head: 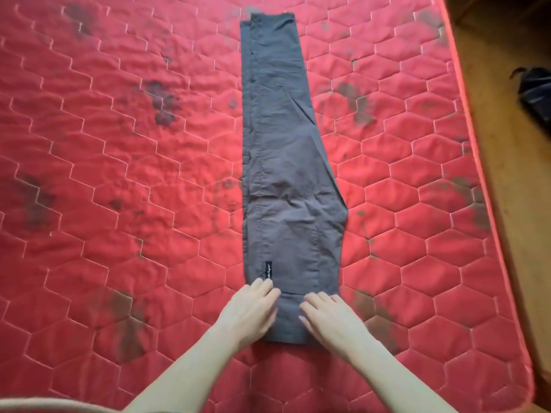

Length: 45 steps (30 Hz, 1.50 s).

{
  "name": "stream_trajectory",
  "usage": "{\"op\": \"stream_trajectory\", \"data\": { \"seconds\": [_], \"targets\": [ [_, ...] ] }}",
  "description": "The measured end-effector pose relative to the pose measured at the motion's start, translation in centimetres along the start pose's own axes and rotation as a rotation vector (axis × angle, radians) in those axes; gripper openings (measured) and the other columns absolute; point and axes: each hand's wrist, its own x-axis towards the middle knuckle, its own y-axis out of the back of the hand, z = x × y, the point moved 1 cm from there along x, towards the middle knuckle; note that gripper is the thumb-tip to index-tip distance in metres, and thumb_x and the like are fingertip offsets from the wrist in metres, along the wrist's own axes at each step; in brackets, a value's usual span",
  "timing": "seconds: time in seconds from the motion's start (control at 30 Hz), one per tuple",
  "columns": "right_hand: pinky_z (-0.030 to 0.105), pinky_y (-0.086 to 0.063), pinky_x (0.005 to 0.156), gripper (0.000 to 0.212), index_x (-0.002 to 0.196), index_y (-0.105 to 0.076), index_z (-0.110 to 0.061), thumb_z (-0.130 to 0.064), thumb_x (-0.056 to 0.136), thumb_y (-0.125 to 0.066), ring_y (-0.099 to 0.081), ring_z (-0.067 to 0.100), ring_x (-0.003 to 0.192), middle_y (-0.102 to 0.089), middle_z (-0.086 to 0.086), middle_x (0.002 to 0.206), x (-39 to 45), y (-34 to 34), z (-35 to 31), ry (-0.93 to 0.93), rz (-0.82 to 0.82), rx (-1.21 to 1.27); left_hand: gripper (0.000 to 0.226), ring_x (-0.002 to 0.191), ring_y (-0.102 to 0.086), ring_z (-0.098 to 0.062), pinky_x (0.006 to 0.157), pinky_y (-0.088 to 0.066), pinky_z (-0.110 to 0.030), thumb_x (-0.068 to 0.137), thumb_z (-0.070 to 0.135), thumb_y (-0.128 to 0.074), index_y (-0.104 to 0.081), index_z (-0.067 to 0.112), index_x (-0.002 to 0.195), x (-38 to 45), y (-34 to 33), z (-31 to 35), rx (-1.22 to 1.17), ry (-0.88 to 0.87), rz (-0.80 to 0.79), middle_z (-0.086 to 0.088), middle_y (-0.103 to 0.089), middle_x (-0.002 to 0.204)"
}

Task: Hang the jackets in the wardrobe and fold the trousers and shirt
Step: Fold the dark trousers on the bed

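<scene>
Grey trousers [286, 162] lie folded lengthwise, one leg over the other, on a red quilted mattress [119, 174]. The waist end is nearest me and the leg hems point away. A small black label sits near the waistband. My left hand [253, 308] rests flat on the left part of the waist end, fingers straight. My right hand [331, 317] lies flat on the right part of the waist end, fingers spread. Neither hand grips the cloth. No jackets, shirt or wardrobe are in view.
The mattress carries several dark stains. Its right edge [489, 204] runs along a wooden floor [512, 162], where a dark bag [533, 93] lies at the far right.
</scene>
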Motion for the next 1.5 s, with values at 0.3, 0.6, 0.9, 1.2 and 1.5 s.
{"op": "stream_trajectory", "data": {
  "seconds": [0.3, 0.6, 0.9, 1.2, 1.5],
  "targets": [
    [0.048, -0.020, 0.125, 0.057, 0.160, -0.037, -0.019, -0.040, 0.108, -0.037, -0.015, 0.021, 0.160, -0.025, 0.004, 0.171, 7.9, -4.5, 0.7, -0.367, 0.198, 0.146, 0.063, 0.157, -0.023, -0.026, 0.124, -0.029, -0.049, 0.099, 0.025, -0.037, -0.035, 0.006, 0.159, 7.2, -5.4, -1.1, -0.051, 0.275, 0.248, -0.011, -0.029, 0.168],
    [0.051, -0.021, 0.126, 0.066, 0.165, -0.022, -0.027, -0.054, 0.107, -0.037, -0.009, 0.022, 0.161, -0.011, 0.000, 0.174, 4.2, -9.1, 4.5, -0.130, 0.068, 0.075, 0.071, 0.160, -0.008, -0.025, 0.127, -0.020, -0.050, 0.105, 0.046, -0.046, -0.021, 0.018, 0.165, 3.5, -9.4, -4.3, 0.054, 0.097, 0.183, -0.006, -0.011, 0.173],
    [0.048, -0.016, 0.126, 0.076, 0.166, -0.014, -0.029, -0.060, 0.103, -0.043, -0.005, 0.022, 0.161, -0.007, 0.000, 0.174, 1.0, -6.6, 11.4, 0.289, -0.124, -0.039, 0.084, 0.161, -0.006, -0.026, 0.128, -0.013, -0.046, 0.094, 0.034, -0.052, -0.015, 0.013, 0.165, -0.1, -5.7, -11.2, 0.277, -0.331, -0.038, -0.010, -0.007, 0.174],
    [0.043, -0.025, 0.124, 0.083, 0.165, -0.024, -0.027, -0.033, 0.088, -0.056, -0.020, 0.021, 0.159, -0.019, 0.001, 0.172, 1.0, -5.9, 14.0, 0.441, -0.069, -0.090, 0.088, 0.159, -0.013, -0.029, 0.128, -0.014, -0.045, 0.082, 0.017, -0.050, -0.020, 0.013, 0.165, 2.9, -6.1, -10.1, 0.381, -0.478, 0.026, -0.012, -0.015, 0.172],
    [0.039, -0.048, 0.099, 0.057, 0.149, -0.053, -0.028, -0.010, 0.096, -0.047, -0.057, 0.028, 0.128, -0.054, 0.001, 0.153, 2.6, -5.9, 12.1, 0.464, 0.136, -0.184, 0.109, 0.160, 0.003, -0.035, 0.128, -0.012, -0.053, 0.079, 0.060, -0.061, -0.010, 0.019, 0.166, 3.2, -5.0, -10.0, 0.272, -0.456, -0.064, -0.013, -0.002, 0.173]
  ]
}}
